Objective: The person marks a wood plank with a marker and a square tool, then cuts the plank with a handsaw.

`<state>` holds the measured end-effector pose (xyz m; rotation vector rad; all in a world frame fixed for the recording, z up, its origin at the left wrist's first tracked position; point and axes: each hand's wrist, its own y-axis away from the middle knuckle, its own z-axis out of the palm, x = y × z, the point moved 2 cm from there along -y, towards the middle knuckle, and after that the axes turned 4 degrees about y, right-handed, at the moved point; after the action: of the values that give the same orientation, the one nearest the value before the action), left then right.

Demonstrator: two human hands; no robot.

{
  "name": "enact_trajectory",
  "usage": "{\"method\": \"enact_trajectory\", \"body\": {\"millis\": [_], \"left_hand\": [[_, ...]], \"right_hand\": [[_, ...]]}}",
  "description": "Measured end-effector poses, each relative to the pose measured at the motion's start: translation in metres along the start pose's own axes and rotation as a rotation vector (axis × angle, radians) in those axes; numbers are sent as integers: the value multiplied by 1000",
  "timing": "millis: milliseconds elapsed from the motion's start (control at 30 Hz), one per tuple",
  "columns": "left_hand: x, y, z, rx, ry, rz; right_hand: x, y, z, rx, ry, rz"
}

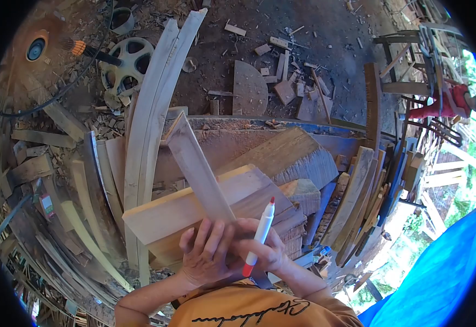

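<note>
My left hand (pixel 208 248) is closed around the lower end of a short wooden board (pixel 201 169), which tilts up and away to the left. Beside it, my right hand (pixel 262 248) grips a white marker (pixel 263 229) with red ends, its red tip pointing up. The right fingers also sit close to the board's lower end; whether they press on it is hidden. Behind the held board, a pale wooden plank (pixel 159 218) lies across a pile of thick wood blocks (pixel 298 158).
Long planks (pixel 153 125) lean on the left, near a spoked wheel (pixel 127 65). Wood scraps (pixel 284 92) litter the dirt floor. More timber (pixel 350 196) is stacked at right, by a blue tarp (pixel 440 267). A person in red (pixel 445 102) is far right.
</note>
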<state>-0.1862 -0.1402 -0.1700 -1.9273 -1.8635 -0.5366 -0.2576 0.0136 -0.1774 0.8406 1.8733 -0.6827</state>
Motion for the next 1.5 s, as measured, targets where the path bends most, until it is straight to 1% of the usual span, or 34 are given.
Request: {"method": "enact_trajectory", "body": {"millis": [33, 67, 100, 167, 233, 300, 333, 367, 467, 633, 667, 700, 733, 767, 833, 867, 933, 967, 1033, 1067, 1133, 1267, 1300, 1367, 1433, 1500], "left_hand": [[0, 0, 0, -19, 5, 22], [1, 0, -1, -12, 3, 27], [1, -1, -2, -20, 13, 19], [2, -2, -3, -21, 20, 17], [1, -2, -1, 1, 5, 24], [3, -3, -1, 19, 0, 28], [3, -3, -1, 32, -2, 26], [4, -4, -2, 40, -7, 31], [6, -4, -6, 26, 14, 33], [14, -4, -11, 16, 9, 46], [16, -5, -13, 20, -7, 39], [18, -4, -12, 12, -18, 35], [17, -3, -10, 17, -64, 52], [18, -2, -7, -30, -70, 74], [18, 0, -4, 43, -130, 83], [20, 1, -2, -4, -136, 106], [22, 2, -3, 47, -170, 108], [23, 3, -2, 14, -179, 138], [21, 5, 1, 45, -149, 130], [20, 6, 2, 17, -160, 163], [13, 2, 5, 13, -144, 136], [5, -7, 9, -53, -171, 201], [2, -9, 10, -70, -192, 187], [-6, -16, 10, -97, -226, 188], [-13, -20, 9, -115, -264, 193], [-17, -21, 7, -132, -296, 215]], "right_hand": [[-2, -2, 0, 0, 22, 18], [-5, -8, 1, 71, 51, -17], [-7, -11, 3, 75, 56, -25], [-10, -13, 2, 177, 16, 11], [-10, -15, -1, 192, 15, 4], [-6, -13, -2, 218, -65, 10], [-7, -12, -4, 197, -61, 51], [-7, -10, -4, 201, -60, 40], [-3, -8, 0, 298, -209, 44], [4, -5, -1, 348, -314, 55], [7, -5, -2, 360, -392, 37], [9, -2, -4, 379, -469, 28], [3, 1, -14, 400, -477, 34], [-5, 8, -26, 425, -487, 49], [-6, 39, -47, 488, -621, 74], [-7, 59, -59, 525, -637, 101], [0, 110, -79, 604, -668, 150], [5, 138, -88, 643, -684, 174], [10, 196, -103, 728, -681, 284], [13, 225, -107, 769, -682, 319], [23, 278, -112, 851, -670, 366], [40, 366, -101, 977, -769, 447], [43, 381, -95, 1009, -789, 452], [49, 404, -82, 1030, -765, 490], [51, 417, -67, 1059, -768, 473], [50, 426, -54, 1046, -786, 458]]}}
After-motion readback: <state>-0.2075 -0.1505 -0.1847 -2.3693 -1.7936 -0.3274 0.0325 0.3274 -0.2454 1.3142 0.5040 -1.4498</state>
